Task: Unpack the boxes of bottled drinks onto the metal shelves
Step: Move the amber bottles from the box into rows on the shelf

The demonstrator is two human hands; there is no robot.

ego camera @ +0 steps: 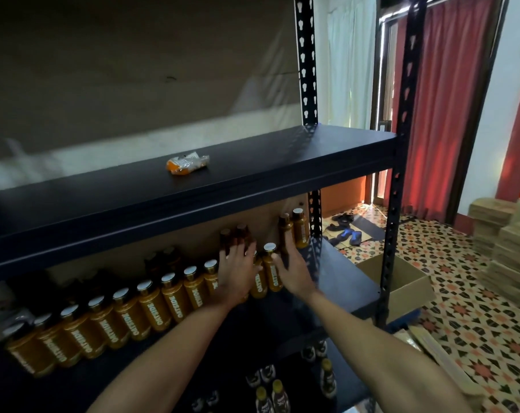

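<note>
Before me stands the black metal rack, its uprights punched with keyhole slots and its shelves smooth, matte and square-edged. To its right, patterned floor tiles spread out around an open cardboard box with plain brown walls, which sits just beyond the front post. On the middle shelf a front row of rounded amber bottles with pale, shiny caps runs along the edge from the left, packed shoulder to shoulder. Bare shelf remains only at the right end. My left hand is wide, its fingers spread and touching two dark brown bottles behind the row. My right hand is flat, with straight fingers laid against a rear pair of bottles near the back post. Smallest, a crumpled clear-and-orange wrapper lies on the upper shelf, with open board all around it.
</note>
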